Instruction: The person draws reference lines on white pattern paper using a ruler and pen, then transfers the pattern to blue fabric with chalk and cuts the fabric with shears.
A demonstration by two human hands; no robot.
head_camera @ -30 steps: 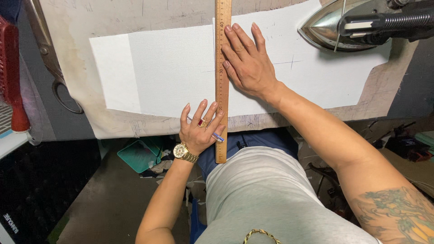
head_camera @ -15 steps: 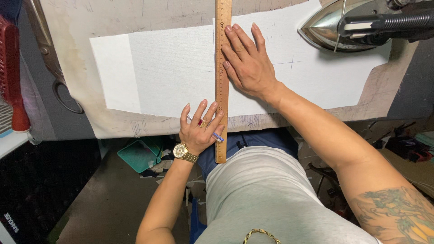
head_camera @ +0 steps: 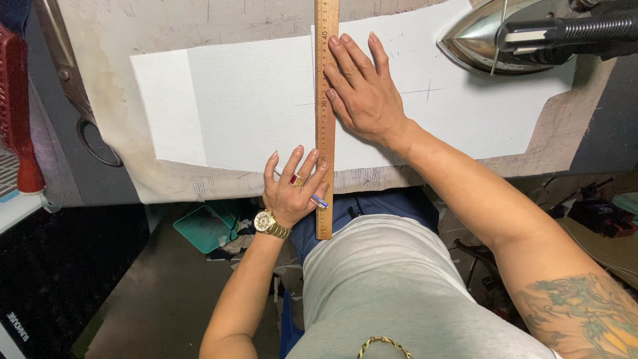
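1. On the worn work board, a wooden ruler lies lengthwise across white fabric, its near end overhanging the edge
2. The right hand rests flat with fingers spread, pinning ruler and fabric just right of the ruler; it grips nothing
3. The left hand holds a pen loosely between its fingers at the ruler's near end
4. The step looks like lining up for a ruled mark; drawing one would call for a steady ruler
5. An iron sits far right, scissors far left
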